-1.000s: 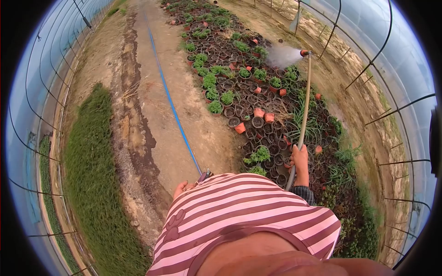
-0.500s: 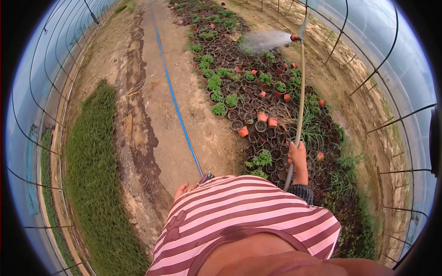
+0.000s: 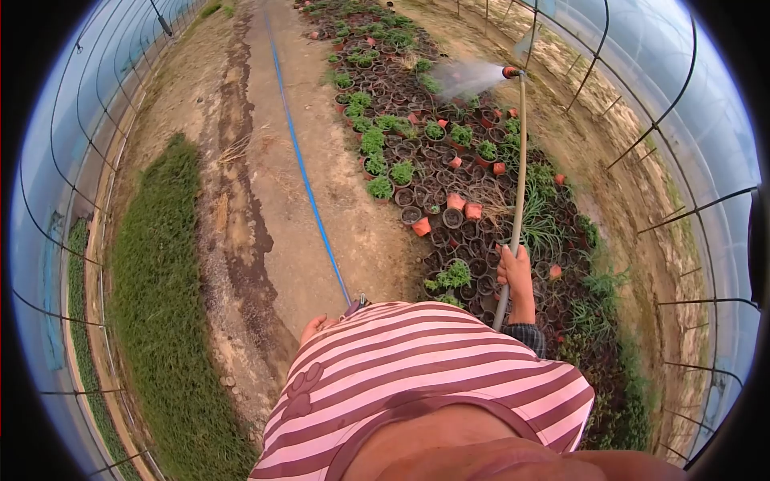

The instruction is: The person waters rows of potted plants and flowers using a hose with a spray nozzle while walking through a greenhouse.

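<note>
My right hand (image 3: 516,271) is closed around the lower part of a long tan watering wand (image 3: 520,168). The wand points away from me, and its orange and black spray nozzle (image 3: 511,72) throws a fan of water (image 3: 469,78) leftward over the potted plants (image 3: 461,135). Low at my left side, my left hand (image 3: 314,327) shows only in part beside the striped apron (image 3: 417,345), which hides most of its fingers. Close to that hand, a blue hose (image 3: 309,188) runs up the path from a dark fitting at the apron's edge.
Crowded black pots (image 3: 411,215) and several tipped orange pots (image 3: 421,227) fill the bed ahead and to my right. A dirt path (image 3: 281,200) runs along its left side. Farther left is a dense green strip (image 3: 160,321). Curved metal hoops (image 3: 658,124) carry the plastic film walls.
The wand's nozzle end has shifted slightly left and down, and the water fan with it. My right hand keeps its grip; my left hand has barely moved.
</note>
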`<control>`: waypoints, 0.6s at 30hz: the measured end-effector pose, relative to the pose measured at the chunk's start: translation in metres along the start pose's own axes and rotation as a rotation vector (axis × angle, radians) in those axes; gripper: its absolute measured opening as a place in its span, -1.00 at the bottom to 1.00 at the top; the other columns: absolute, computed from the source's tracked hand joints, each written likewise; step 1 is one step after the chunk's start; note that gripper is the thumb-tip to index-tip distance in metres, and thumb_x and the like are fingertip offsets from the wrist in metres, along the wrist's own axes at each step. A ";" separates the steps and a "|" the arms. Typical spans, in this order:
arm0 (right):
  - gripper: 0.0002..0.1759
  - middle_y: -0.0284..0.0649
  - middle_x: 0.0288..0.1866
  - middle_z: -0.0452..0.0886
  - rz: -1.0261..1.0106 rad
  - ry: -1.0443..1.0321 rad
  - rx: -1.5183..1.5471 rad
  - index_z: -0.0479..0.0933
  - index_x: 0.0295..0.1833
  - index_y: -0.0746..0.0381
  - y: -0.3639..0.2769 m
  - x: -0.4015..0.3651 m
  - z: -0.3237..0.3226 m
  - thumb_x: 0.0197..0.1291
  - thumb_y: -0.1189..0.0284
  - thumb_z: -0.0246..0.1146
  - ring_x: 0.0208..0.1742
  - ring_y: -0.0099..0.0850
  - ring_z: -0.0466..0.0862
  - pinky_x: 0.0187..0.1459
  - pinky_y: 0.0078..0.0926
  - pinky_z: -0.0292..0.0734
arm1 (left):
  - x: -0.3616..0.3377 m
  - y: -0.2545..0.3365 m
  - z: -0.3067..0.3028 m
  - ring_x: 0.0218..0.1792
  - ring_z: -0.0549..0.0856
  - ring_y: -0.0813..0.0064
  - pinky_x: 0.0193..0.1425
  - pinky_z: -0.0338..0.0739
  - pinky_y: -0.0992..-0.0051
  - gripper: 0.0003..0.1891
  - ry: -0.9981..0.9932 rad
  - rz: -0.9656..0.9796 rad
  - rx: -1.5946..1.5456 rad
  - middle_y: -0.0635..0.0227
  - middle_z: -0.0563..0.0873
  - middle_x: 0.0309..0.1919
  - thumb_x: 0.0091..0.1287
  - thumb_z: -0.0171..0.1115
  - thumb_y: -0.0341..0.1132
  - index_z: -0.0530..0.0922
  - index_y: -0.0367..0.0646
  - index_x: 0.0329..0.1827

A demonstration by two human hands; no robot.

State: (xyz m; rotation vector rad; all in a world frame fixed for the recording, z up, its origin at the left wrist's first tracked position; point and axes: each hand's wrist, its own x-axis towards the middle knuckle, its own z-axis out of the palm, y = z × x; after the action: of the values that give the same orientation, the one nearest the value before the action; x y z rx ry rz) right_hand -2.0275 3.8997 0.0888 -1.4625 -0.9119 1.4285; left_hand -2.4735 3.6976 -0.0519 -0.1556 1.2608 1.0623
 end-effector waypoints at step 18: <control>-0.87 -0.44 -0.53 0.21 -0.018 -0.036 0.437 0.33 -0.13 0.21 0.001 -0.001 -0.005 0.36 0.38 0.03 -0.66 -0.73 0.16 -0.73 -0.82 -0.01 | 0.009 -0.012 0.001 -0.30 0.67 0.34 -0.11 0.56 0.43 -0.78 -0.083 0.104 -0.095 0.12 0.67 -0.34 0.39 -0.01 -0.35 0.39 -0.32 -0.03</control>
State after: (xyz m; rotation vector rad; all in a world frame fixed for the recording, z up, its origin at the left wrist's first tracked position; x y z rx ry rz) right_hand -2.0226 3.8975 0.0878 -1.1010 -0.5827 1.5294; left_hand -2.4645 3.6963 -0.0641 -0.1181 1.1545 1.2068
